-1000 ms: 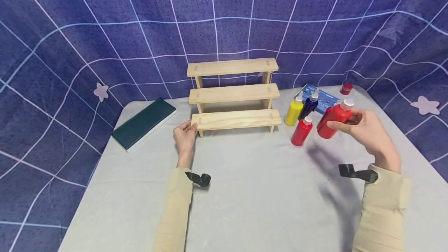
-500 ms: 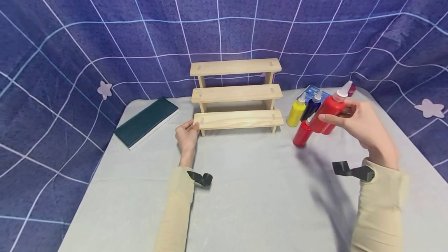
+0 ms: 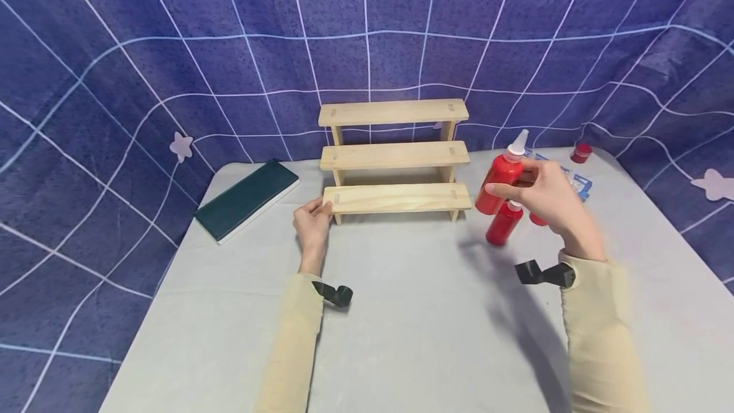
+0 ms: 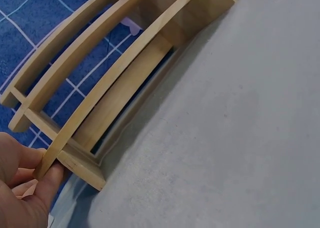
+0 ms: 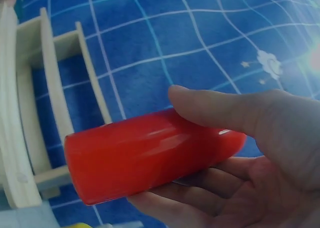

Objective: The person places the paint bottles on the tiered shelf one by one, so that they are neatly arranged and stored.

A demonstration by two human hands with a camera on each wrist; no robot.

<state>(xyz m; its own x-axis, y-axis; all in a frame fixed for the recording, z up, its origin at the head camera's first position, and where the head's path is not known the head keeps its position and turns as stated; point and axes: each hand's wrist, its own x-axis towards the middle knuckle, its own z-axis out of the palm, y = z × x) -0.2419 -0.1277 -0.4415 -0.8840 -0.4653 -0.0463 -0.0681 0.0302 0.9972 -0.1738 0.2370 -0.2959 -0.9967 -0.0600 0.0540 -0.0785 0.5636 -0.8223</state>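
A pale wooden three-step stand [image 3: 397,199] stands at the back of the table. At its left end my left hand [image 3: 313,228] pinches the tip of the lowest board [image 4: 49,160] between thumb and fingers. Raised just right of the stand is a red squeeze bottle [image 3: 499,178] with a white pointed nozzle, tilted. My right hand [image 3: 553,201] grips it, thumb on one side and fingers on the other, as the right wrist view shows. Below it a second red bottle [image 3: 503,225] stands on the table, its top partly covered.
Behind the right hand lies a blue printed card [image 3: 580,185], with a small red pot [image 3: 581,153] beyond it. Another red thing [image 3: 538,219] peeks out under that hand. A dark green book [image 3: 249,199] lies left of the stand. A patterned blue curtain [image 3: 395,24] hangs behind.
My right hand has carried the red squeeze bottle left, toward the stand, passing over the other bottles. The yellow and dark blue bottles are now hidden in the head view. The left hand keeps its hold.
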